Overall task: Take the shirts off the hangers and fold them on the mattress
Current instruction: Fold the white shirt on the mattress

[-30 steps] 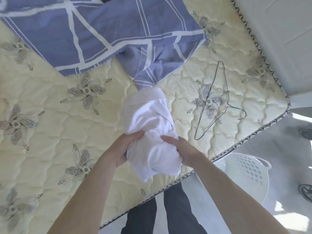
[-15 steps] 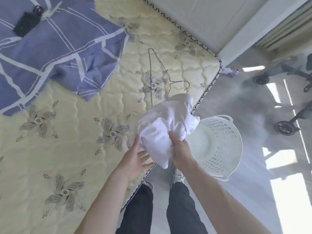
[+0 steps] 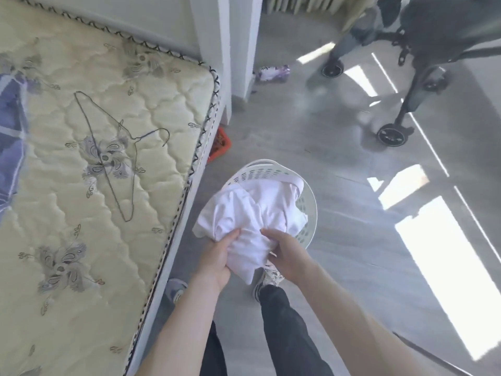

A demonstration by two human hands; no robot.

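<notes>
The mattress (image 3: 89, 335) is lying at nine o'clock, a bare hanger (image 3: 112, 158) resting on it; the basket (image 3: 311, 202) is standing on the floor (image 3: 352, 267) beside it at three o'clock, the bundled shirt (image 3: 244, 218) hovering over its mouth. The left hand (image 3: 217, 256) and right hand (image 3: 288, 253) are each gripping the shirt's near edge; lowering it level, both grips releasing together, is looking wisest. The shirt is hiding whatever the basket is holding.

Bright daylight here — hard sun patches on the floor (image 3: 352, 267) to our right are blown out to pure white. The shirt (image 3: 252, 213) nearly washes out too. We see soft blur around the stroller (image 3: 433, 23) up top, and the mattress (image 3: 108, 321) edge bows with wide-angle distortion.
</notes>
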